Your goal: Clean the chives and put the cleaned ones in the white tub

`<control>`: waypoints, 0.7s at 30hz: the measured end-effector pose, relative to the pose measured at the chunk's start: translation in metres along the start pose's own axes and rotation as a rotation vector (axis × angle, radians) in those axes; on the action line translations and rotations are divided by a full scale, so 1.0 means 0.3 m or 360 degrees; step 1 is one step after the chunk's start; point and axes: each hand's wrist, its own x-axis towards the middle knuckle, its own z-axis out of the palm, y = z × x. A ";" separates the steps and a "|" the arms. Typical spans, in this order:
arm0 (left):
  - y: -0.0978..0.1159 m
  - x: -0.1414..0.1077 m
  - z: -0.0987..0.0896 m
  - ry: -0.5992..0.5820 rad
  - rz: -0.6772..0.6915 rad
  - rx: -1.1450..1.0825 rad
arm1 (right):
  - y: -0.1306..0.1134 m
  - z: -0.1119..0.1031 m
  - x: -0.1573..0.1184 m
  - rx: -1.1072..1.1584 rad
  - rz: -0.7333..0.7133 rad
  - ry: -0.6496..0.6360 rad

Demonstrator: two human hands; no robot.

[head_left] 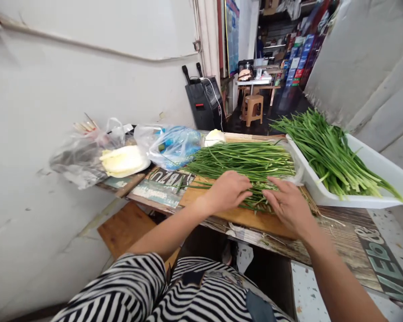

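A wide pile of garlic chives (242, 156) lies across the table, the pale stalk ends to the right. My left hand (230, 191) is at the near side of the pile, fingers bent and thumb closed on a few chive stalks. Facing it from the right is my right hand (287, 203), its thumb and index finger apart beside the loose stalks and bits. Under both hands is a wooden board (255, 219). To the right, a white plastic tub (312, 183) holds a second bunch of garlic chives (332, 154).
At the left of the table (342, 241) lie a half cabbage (124, 162), a clear plastic bag (83, 161) and a bag with blue contents (174, 145). Behind stands a black speaker (204, 103). A brown stool (254, 109) is farther back. The wall (70, 89) borders the left side.
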 end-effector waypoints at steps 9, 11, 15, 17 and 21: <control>-0.031 -0.183 0.147 0.0144 -0.0181 -0.0054 | 0.150 0.077 0.153 -0.0688 0.0237 -0.0709; -0.044 -0.180 0.145 0.0219 -0.0161 -0.0081 | 0.148 0.071 0.152 -0.0671 0.0157 -0.0668; -0.062 -0.160 0.131 0.0580 -0.0162 -0.0104 | 0.108 0.009 0.124 -0.0368 -0.0016 -0.0347; -0.062 -0.143 0.117 0.0810 -0.0211 -0.0077 | 0.075 -0.026 0.101 -0.0119 0.0027 -0.0154; -0.032 -0.103 0.089 0.1040 -0.0200 0.0008 | 0.013 -0.060 0.047 0.0347 0.0213 -0.0027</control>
